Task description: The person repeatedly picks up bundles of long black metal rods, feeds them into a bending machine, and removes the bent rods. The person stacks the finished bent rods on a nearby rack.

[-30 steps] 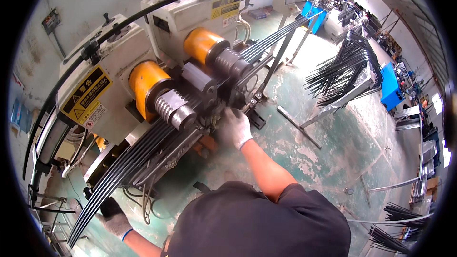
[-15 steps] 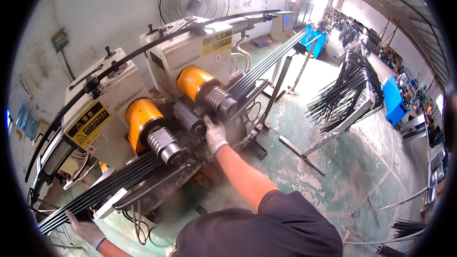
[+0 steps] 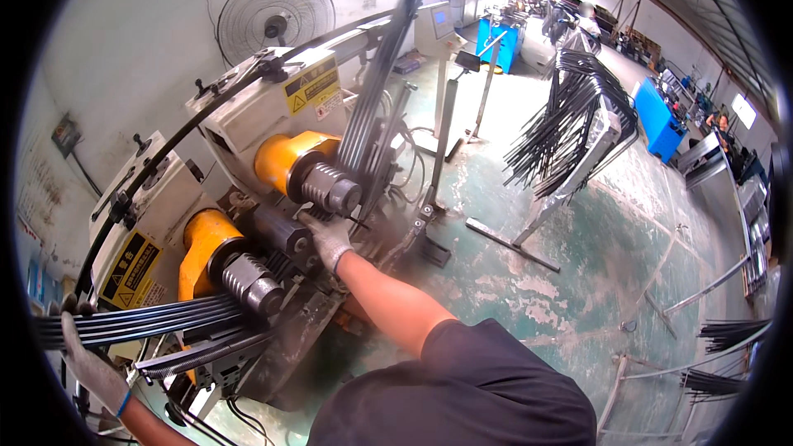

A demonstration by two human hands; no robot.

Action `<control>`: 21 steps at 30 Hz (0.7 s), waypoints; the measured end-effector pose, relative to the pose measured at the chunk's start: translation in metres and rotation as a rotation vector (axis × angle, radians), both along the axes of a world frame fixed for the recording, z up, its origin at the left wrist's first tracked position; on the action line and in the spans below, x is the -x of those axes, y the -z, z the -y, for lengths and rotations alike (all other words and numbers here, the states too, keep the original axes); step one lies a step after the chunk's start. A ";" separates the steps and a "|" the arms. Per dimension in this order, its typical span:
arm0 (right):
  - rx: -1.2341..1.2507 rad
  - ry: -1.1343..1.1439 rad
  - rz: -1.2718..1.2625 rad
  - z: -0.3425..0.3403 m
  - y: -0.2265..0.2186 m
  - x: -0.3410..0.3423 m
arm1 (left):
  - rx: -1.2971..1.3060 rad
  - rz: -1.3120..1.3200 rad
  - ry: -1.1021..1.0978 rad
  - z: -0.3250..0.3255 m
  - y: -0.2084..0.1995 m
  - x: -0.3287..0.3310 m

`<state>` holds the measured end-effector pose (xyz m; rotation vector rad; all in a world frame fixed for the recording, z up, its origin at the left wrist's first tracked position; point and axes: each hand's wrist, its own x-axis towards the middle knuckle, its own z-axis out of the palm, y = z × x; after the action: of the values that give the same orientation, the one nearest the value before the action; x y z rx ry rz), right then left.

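Risked, by judgement, pinching the gloved right grip (image 3: 328, 241) against the central block (image 3: 281, 231) just to its left or the far ribbed roller (image 3: 332, 187) just beyond, because of fingers placed close among working parts. Could also have snagged glove fabric there, for the same reason. Could have let the black rods (image 3: 161, 320) spread or spring out of line, given hand support only near one end, at the left grip (image 3: 92, 367). Could have caught the raised section on nearby framework, if swung suddenly.

Held the rods in the left grip, with digits curled around the bundle: one in front, dark fingertips over the upper edge. Could not tell whether to record the right grip as clasping anything or merely resting. Traced the rods rightward from the left grip, out of sight at the near ribbed roller (image 3: 254, 283). Observed a raised, blurred section, apparently of the same bundle, up and beyond the right grip.
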<state>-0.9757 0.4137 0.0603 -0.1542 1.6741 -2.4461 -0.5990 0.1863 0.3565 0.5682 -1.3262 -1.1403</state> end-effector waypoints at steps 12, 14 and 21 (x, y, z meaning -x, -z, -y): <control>0.078 -0.072 -0.003 -0.012 -0.039 -0.021 | 0.589 0.405 0.121 -0.029 -0.042 0.133; 0.098 -0.047 0.007 -0.023 -0.036 -0.013 | 0.633 0.464 0.176 -0.055 -0.048 0.169; 0.149 -0.043 -0.073 -0.019 -0.049 -0.026 | 0.560 0.417 0.230 -0.064 -0.058 0.172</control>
<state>-0.9494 0.4325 0.1092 -0.2986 1.4991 -2.5611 -0.7708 0.2507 0.4144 0.2445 -2.0214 -0.7908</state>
